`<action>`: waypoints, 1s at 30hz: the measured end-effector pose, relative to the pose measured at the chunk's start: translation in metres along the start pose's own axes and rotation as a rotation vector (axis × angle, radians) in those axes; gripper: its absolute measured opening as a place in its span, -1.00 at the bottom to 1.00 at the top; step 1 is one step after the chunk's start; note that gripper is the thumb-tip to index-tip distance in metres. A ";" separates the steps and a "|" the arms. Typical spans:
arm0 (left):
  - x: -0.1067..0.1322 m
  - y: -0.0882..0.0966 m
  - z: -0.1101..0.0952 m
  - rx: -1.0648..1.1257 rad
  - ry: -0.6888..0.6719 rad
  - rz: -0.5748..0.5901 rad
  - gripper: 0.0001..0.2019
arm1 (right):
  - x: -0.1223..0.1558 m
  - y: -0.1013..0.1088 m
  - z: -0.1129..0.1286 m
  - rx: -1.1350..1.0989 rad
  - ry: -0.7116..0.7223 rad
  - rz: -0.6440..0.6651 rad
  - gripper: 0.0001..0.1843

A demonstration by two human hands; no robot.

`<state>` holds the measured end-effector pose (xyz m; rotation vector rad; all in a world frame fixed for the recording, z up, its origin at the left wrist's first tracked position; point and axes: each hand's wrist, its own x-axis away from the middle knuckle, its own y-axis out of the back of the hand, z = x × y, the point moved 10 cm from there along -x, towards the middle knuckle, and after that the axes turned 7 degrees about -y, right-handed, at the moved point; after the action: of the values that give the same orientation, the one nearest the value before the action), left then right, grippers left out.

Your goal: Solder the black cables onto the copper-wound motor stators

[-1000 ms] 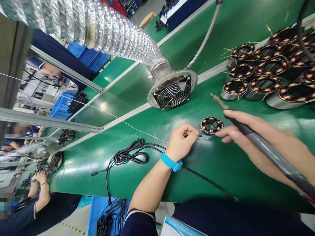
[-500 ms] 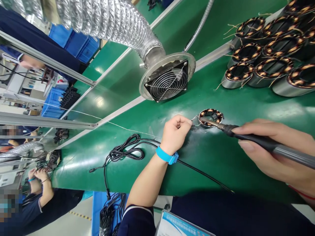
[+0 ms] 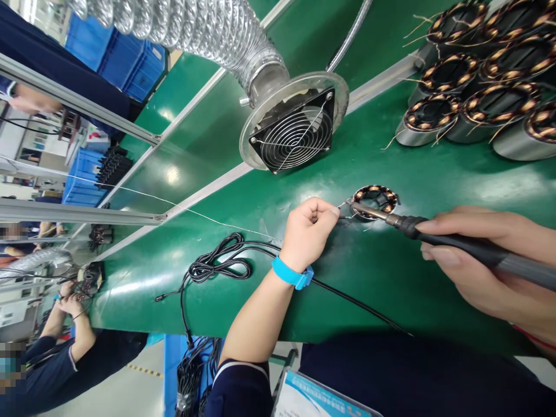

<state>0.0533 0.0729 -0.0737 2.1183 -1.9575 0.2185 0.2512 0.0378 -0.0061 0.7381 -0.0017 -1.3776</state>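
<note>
My right hand (image 3: pixel 490 260) grips a soldering iron (image 3: pixel 460 240) by its dark handle, and the metal tip lies over the left rim of a small motor stator (image 3: pixel 391 194). Copper windings ring this stator, which stands on the green bench. Just left of it, my left hand (image 3: pixel 309 231) is closed in a pinch near the stator's wire leads. Thin solder wire (image 3: pixel 208 220) runs from the upper left to behind this hand; the pinched end is mostly hidden by my fingers. A blue band (image 3: pixel 290 274) circles my left wrist.
A fume extractor fan (image 3: pixel 297 142) on a foil duct hangs beyond the stator. Several stators (image 3: pixel 430 113) stand at the right. Coiled black cable (image 3: pixel 221 263) lies left of my forearm. A blue bin (image 3: pixel 171 370) of cables sits below the edge. A co-worker's hands (image 3: pixel 72 304) are far left.
The view has shifted slightly, so the bench things sit a little differently in the picture. The soldering iron's tip remains at the stator's left rim, and both hands keep their holds.
</note>
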 end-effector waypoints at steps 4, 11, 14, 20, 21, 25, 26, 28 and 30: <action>0.000 0.000 0.000 -0.011 0.009 -0.002 -0.81 | -0.001 0.000 -0.001 -0.013 0.002 -0.007 -0.85; 0.001 -0.001 0.001 -0.017 -0.002 0.012 -0.80 | 0.001 0.000 0.001 0.025 0.017 0.004 -0.81; 0.000 -0.001 0.001 -0.020 -0.005 0.015 -0.80 | 0.004 -0.003 -0.004 0.010 -0.005 -0.004 -0.80; 0.000 -0.001 0.001 -0.027 -0.004 0.019 -0.80 | 0.013 -0.003 -0.019 -0.045 -0.076 -0.081 -0.74; 0.000 -0.001 0.001 -0.027 -0.006 0.021 -0.80 | 0.013 -0.003 -0.019 -0.053 -0.069 -0.080 -0.76; 0.000 -0.001 0.001 -0.031 -0.019 0.020 -0.81 | 0.012 -0.001 -0.016 -0.073 -0.053 -0.090 -0.77; 0.000 0.000 0.001 -0.032 -0.021 0.017 -0.81 | 0.012 -0.002 -0.016 -0.072 -0.050 -0.088 -0.77; -0.001 0.000 0.000 -0.036 -0.025 0.013 -0.82 | 0.012 -0.003 -0.015 -0.064 -0.041 -0.084 -0.78; -0.001 0.001 -0.001 -0.040 -0.028 0.008 -0.82 | 0.013 -0.002 -0.016 -0.059 -0.038 -0.097 -0.78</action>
<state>0.0522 0.0740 -0.0734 2.1000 -1.9696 0.1500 0.2588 0.0336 -0.0253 0.6702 0.0454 -1.4775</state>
